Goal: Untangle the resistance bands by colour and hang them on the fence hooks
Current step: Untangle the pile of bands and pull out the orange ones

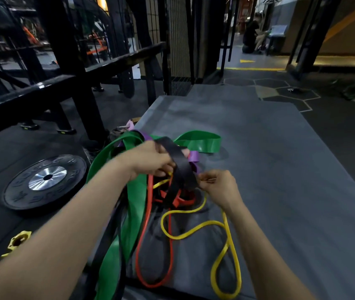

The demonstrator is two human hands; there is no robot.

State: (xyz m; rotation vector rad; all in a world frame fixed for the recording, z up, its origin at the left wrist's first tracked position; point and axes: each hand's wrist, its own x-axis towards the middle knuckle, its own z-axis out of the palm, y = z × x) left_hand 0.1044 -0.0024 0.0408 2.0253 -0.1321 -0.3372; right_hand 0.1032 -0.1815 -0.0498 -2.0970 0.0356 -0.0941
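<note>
Green, black, purple, red and yellow resistance bands lie knotted together on a grey mat (269,148). The wide green band (136,204) runs from the near edge up through the tangle and loops out beyond it. The left hand (150,161) has its grip curled on the black band (179,167), lifting a fold of it above the heap, with a purple band (193,156) showing just behind. The right hand (218,184) pinches the same black band at its lower edge, thumb and fingers closed. Below them the red band (148,215) trails toward the person in a long loop, and the yellow band (226,245) curls beside it. A black weight plate (44,180) rests on the floor to the left, near a dark metal rack (64,61).
</note>
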